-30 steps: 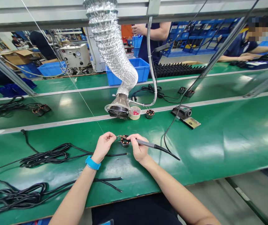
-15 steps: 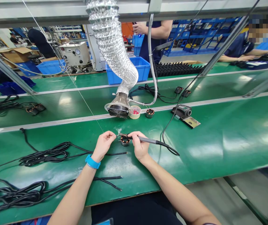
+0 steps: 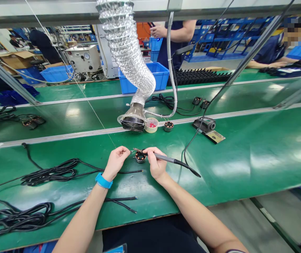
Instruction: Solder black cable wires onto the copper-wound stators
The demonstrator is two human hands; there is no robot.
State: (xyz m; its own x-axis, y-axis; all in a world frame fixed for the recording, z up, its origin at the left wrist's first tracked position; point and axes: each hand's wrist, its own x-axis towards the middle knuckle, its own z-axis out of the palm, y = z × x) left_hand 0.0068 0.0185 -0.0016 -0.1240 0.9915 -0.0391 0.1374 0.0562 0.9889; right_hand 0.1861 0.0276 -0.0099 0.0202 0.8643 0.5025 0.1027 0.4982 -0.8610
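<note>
A: How was the left hand (image 3: 116, 158) posed?
B: Angled inward; it pinched a thin wire (image 3: 100, 121).
A: The right hand (image 3: 157, 166)?
B: Gripped a soldering iron (image 3: 167, 158) slantwise, apart from the left. The coil ring (image 3: 140, 161) sat between them on the bench (image 3: 234, 154).

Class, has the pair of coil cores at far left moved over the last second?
Yes, leftward: against the foot of the left post, the pair has slid from right of it to roughly below it.
</note>
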